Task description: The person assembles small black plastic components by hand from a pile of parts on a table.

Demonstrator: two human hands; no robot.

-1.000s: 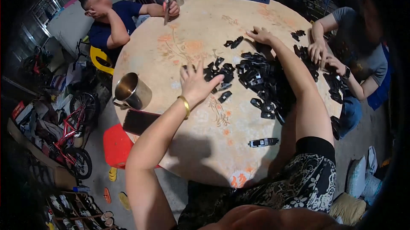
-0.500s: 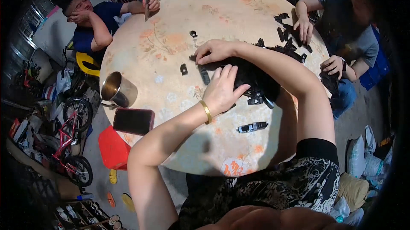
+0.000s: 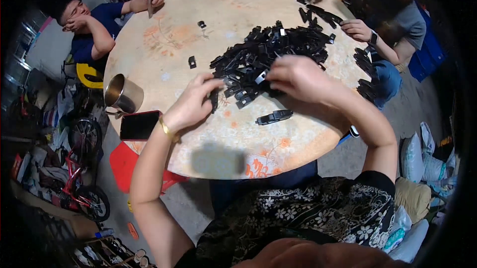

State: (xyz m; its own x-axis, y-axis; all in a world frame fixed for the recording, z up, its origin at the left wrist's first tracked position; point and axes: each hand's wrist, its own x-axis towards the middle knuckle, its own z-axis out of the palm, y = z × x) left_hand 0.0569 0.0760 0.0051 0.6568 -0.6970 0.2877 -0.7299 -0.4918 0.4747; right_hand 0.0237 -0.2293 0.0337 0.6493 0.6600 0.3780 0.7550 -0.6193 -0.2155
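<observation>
Both hands [image 3: 194,104] [image 3: 293,76] have drawn back to the black-parts pile's [image 3: 271,51] near edge.

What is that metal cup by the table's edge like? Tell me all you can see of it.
The metal cup is a shiny steel mug, round, with a wide open mouth and a dim inside; what it holds cannot be told. It leans in this bent view near the left rim of the round table, beside a dark phone with a red edge. Neither hand touches it; the left hand is nearest.
</observation>
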